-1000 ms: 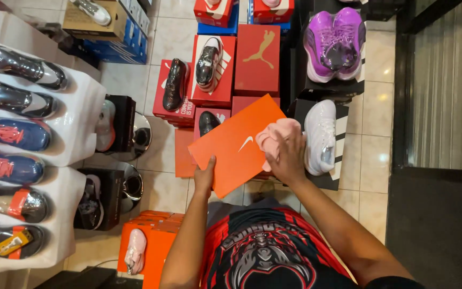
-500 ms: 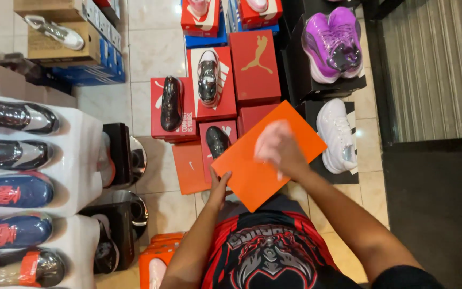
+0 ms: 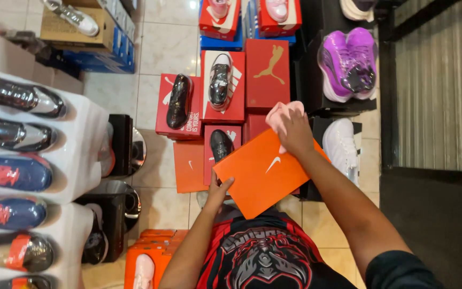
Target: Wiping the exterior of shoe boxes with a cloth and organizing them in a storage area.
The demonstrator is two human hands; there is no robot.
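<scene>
While left hand steadies orange box (tilted), right hand presses pink cloth.

Shoebox lid held tilted above floor, left hand at near-left edge, right hand w/ cloth on far edge. Beyond lid: stacked boxes, single shoes on top. Shelf w/ shoes in row far left. Paired shoes on box to right, another shoe just right of lid.
</scene>
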